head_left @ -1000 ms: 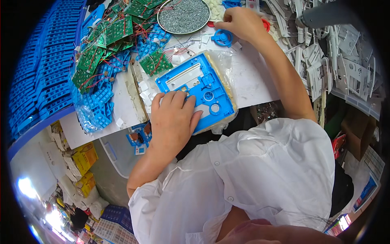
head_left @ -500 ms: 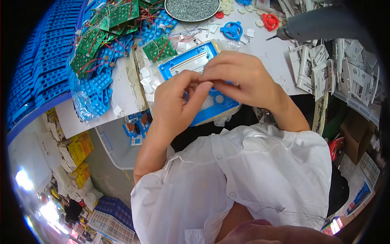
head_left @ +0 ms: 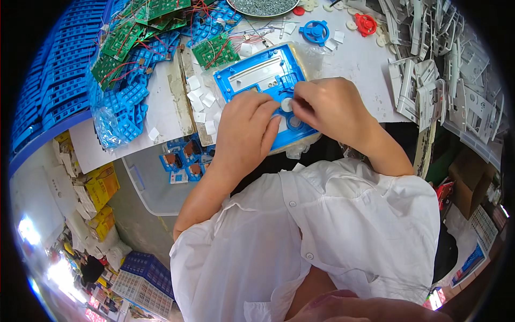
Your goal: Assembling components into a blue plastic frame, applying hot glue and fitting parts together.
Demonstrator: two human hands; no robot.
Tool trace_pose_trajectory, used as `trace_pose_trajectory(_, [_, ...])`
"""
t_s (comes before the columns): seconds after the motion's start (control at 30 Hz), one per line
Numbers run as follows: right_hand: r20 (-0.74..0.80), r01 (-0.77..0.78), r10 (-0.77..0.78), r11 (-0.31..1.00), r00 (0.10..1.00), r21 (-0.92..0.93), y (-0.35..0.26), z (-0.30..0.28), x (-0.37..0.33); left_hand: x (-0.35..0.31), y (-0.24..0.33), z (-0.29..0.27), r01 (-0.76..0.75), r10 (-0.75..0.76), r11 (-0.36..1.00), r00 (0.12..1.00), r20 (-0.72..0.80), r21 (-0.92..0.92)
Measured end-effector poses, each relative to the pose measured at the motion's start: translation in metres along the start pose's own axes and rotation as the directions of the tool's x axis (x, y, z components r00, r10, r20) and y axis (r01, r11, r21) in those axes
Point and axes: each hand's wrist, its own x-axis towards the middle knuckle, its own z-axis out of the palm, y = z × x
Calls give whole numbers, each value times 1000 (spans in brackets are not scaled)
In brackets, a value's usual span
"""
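A blue plastic casing [head_left: 296, 68] lies tilted on the table in front of me, its recessed inner side with posts and a pale window strip [head_left: 257, 72] facing up. My right hand [head_left: 332, 104] is over its right side, with thumb and fingers drawn together at a small white disc [head_left: 287, 104]. The grip itself is partly hidden behind the fingers. My left hand [head_left: 244, 129] rests over the near left part of the casing, thumb and index finger apart. Its other fingers are partly hidden. Near my right thumb shows a round opening [head_left: 294, 123] in the casing.
Green circuit boards [head_left: 216, 51] with red wires and blue keypad parts [head_left: 126, 115] lie to the left. Small white squares [head_left: 201, 98] are scattered beside the casing. A blue ring [head_left: 315, 33], red ring [head_left: 365, 24] and screw dish [head_left: 263, 6] lie beyond. White plastic parts [head_left: 418, 88] pile up right.
My hands have parted from their joined position, the right one now at the white disc. More of the casing shows. The dark screwdriver-like tool at upper right has left that spot.
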Motion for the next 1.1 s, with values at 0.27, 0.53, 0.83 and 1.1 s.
trace_pose_trajectory(0.27, [151,65,-21,955,988,-290,-11,3,12,-8,-6,8,-64,59,994,996,61,86])
trace_pose_trajectory(0.53, [24,1,2,990,1000,-144,13,-2,18,-5,-1,7,-61,46,989,993,106,138])
trace_pose_trajectory(0.83, [-77,279,-284,958,956,-68,17,6,-24,-3,-2,6,-121,87,978,977,194,171])
trace_pose_trajectory(1.1, [-32,133,-134,991,990,-34,3,6,-28,12,-17,-6,-261,199,954,921,334,150])
